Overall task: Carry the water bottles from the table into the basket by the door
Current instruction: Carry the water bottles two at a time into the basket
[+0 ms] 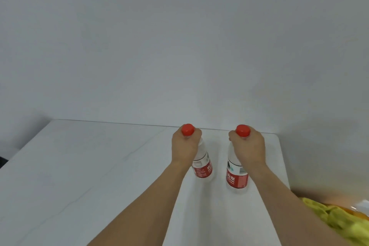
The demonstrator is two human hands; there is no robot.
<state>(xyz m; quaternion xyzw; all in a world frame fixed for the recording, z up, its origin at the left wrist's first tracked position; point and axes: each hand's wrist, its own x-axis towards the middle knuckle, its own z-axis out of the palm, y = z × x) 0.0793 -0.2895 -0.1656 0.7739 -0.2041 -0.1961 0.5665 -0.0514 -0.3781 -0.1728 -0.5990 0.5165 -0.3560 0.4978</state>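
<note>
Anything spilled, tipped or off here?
Nothing stands out. Both water bottles, left and right, are capped and upright on the table, each gripped at the neck by a hand. No spill.

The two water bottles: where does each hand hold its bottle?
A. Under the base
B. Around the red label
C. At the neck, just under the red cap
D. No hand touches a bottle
C: the left hand grips the left bottle and the right hand the right bottle at the neck, below the red caps.
</note>
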